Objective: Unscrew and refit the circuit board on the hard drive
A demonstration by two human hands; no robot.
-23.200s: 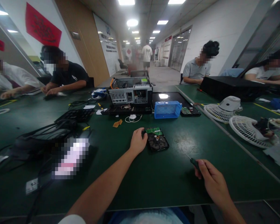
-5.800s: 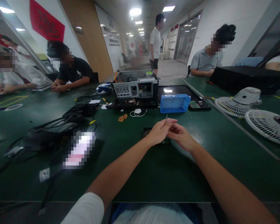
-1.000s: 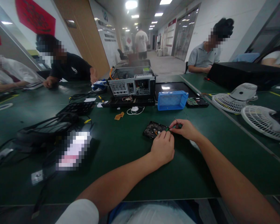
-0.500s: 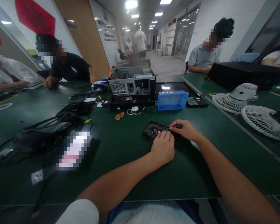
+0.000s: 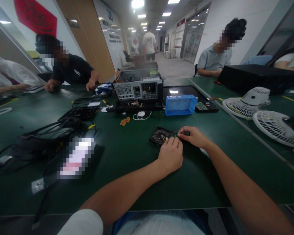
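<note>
A dark hard drive (image 5: 158,135) lies on the green table in front of me, its underside parts showing. My left hand (image 5: 171,153) rests over its near right edge, fingers bent together and gripping it; the fingertips are partly hidden. Beside them a small green piece (image 5: 175,135), like part of a circuit board, shows at the drive's right end. My right hand (image 5: 193,136) is closed around a small screwdriver (image 5: 186,133) with a dark handle, its thin shaft pointing up and away to the left. The thumb and forefinger of that hand touch the green piece.
Beyond the drive stand an opened computer case (image 5: 138,89) and a blue plastic bin (image 5: 180,106), with another drive (image 5: 207,107) beside it. White fan parts (image 5: 245,102) lie to the right. Cables, a black bag (image 5: 39,140) and a blurred phone (image 5: 77,158) lie left. Several people sit around.
My hands stay almost where they were on the drive; the screwdriver's shaft has tilted slightly to the left. Across the table, a person's hand has shifted left and down.
</note>
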